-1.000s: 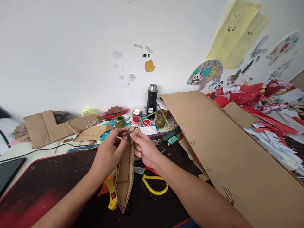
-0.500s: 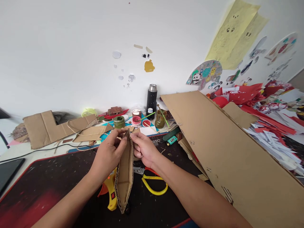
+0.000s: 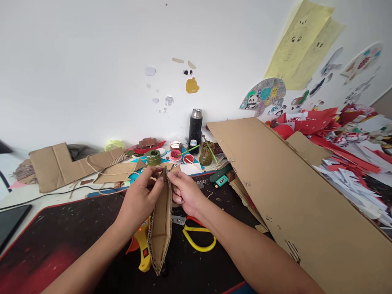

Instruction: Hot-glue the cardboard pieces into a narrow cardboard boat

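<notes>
Between my hands is a narrow cardboard boat shape (image 3: 159, 234), hollow and pointed, with its near tip low in the view. My left hand (image 3: 143, 188) pinches its far end from the left side. Thumb and fingers of my right hand (image 3: 185, 191) press the same far end from the right, so that tip is partly hidden. Just left of the cardboard lies a yellow hot glue gun (image 3: 143, 247) with a small light lit. On the right, scissors (image 3: 199, 241) with yellow and red handles rest on the dark mat, their blades partly behind the cardboard.
A large cardboard sheet (image 3: 294, 183) slants across the right side. Behind the hands stand a green paint jar (image 3: 153, 157), a pink paint pot (image 3: 175, 156), a brush jar (image 3: 207, 155) and a black flask (image 3: 195, 126). Cut cardboard (image 3: 52, 167) and twine lie at left.
</notes>
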`<action>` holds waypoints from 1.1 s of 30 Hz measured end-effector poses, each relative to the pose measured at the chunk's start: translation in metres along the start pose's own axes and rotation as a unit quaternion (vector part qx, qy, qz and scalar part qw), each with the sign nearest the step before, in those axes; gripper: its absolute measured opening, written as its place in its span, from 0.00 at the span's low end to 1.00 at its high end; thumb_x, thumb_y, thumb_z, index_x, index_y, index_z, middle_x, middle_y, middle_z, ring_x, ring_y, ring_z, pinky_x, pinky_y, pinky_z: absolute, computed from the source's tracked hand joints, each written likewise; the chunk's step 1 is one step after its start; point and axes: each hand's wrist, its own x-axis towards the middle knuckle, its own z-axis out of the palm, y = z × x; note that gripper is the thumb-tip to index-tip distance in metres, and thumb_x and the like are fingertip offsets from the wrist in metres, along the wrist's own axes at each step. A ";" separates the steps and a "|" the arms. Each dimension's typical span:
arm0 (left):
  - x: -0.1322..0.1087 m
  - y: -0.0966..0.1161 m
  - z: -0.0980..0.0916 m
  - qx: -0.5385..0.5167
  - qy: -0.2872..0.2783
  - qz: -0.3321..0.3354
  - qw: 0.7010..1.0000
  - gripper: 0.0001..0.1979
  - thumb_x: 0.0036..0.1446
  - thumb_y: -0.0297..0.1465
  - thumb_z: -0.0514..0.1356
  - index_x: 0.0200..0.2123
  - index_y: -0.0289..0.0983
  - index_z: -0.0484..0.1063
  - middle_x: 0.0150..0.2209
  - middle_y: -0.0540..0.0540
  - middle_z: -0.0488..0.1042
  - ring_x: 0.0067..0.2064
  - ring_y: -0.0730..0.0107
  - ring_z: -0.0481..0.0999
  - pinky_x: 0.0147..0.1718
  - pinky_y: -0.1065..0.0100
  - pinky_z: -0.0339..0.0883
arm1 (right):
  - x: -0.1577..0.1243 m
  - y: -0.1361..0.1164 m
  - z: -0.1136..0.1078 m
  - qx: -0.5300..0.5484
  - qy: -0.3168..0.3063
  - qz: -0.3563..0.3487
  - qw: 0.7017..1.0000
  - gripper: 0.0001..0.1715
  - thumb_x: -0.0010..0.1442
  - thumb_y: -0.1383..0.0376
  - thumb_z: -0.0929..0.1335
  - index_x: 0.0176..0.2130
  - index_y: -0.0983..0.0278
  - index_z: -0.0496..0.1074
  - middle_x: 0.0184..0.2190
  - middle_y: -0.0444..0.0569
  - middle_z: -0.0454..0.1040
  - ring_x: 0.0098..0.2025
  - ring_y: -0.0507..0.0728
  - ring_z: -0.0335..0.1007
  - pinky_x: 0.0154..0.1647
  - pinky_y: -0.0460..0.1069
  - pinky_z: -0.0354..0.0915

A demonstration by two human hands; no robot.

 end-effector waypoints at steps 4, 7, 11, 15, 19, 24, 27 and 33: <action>0.000 0.002 0.000 0.004 0.003 0.001 1.000 0.18 0.65 0.46 0.55 0.48 0.41 0.73 0.35 0.48 0.81 0.31 0.61 0.78 0.36 0.62 0.71 | 0.000 0.000 0.000 -0.003 0.000 0.001 1.000 0.32 0.48 0.46 0.81 0.34 0.59 0.64 0.14 0.28 0.54 0.14 0.45 0.40 0.16 0.45 0.34; 0.000 0.002 -0.001 0.005 0.000 -0.002 1.000 0.18 0.65 0.46 0.55 0.48 0.41 0.73 0.34 0.48 0.81 0.31 0.61 0.78 0.35 0.62 0.71 | -0.001 0.000 0.000 -0.002 0.001 0.000 1.000 0.32 0.48 0.46 0.81 0.34 0.59 0.64 0.14 0.28 0.54 0.15 0.45 0.40 0.16 0.44 0.34; -0.001 0.002 0.000 0.008 0.000 -0.001 1.000 0.18 0.65 0.46 0.55 0.49 0.41 0.73 0.33 0.48 0.81 0.30 0.61 0.78 0.34 0.63 0.70 | -0.001 0.000 0.000 -0.001 0.004 0.000 1.000 0.31 0.50 0.47 0.81 0.34 0.59 0.63 0.14 0.29 0.54 0.15 0.45 0.39 0.16 0.44 0.35; -0.001 0.003 -0.001 0.007 0.003 -0.003 1.000 0.18 0.64 0.45 0.55 0.48 0.41 0.73 0.36 0.47 0.82 0.32 0.60 0.79 0.36 0.62 0.71 | -0.001 0.000 0.000 0.001 0.006 0.000 1.000 0.30 0.50 0.48 0.81 0.33 0.59 0.63 0.14 0.29 0.54 0.16 0.45 0.39 0.16 0.44 0.35; -0.001 0.004 -0.001 0.007 0.004 -0.002 1.000 0.18 0.65 0.45 0.55 0.48 0.41 0.73 0.34 0.48 0.82 0.32 0.60 0.79 0.37 0.62 0.71 | -0.002 0.000 0.001 0.002 0.005 -0.002 1.000 0.31 0.48 0.47 0.81 0.33 0.60 0.64 0.14 0.29 0.54 0.16 0.45 0.39 0.16 0.44 0.35; 0.000 0.002 0.000 0.009 0.008 0.006 1.000 0.17 0.65 0.45 0.55 0.48 0.41 0.73 0.38 0.47 0.82 0.33 0.60 0.80 0.36 0.62 0.71 | -0.002 -0.001 0.001 0.001 0.011 0.000 1.000 0.31 0.49 0.48 0.81 0.34 0.60 0.64 0.14 0.29 0.54 0.16 0.45 0.39 0.16 0.44 0.35; 0.000 0.002 0.001 0.009 0.006 0.003 1.000 0.17 0.65 0.45 0.55 0.48 0.41 0.73 0.35 0.48 0.82 0.32 0.61 0.79 0.36 0.63 0.71 | -0.001 -0.001 0.001 0.001 0.014 0.001 1.000 0.31 0.49 0.47 0.81 0.34 0.60 0.64 0.14 0.29 0.54 0.16 0.45 0.39 0.16 0.44 0.35; 0.000 0.001 0.001 0.007 0.008 0.007 1.000 0.16 0.65 0.45 0.55 0.48 0.42 0.73 0.37 0.47 0.83 0.33 0.60 0.80 0.35 0.64 0.71 | -0.001 -0.001 0.001 -0.001 0.012 0.002 1.000 0.31 0.49 0.47 0.81 0.34 0.59 0.64 0.14 0.29 0.55 0.16 0.45 0.39 0.16 0.44 0.36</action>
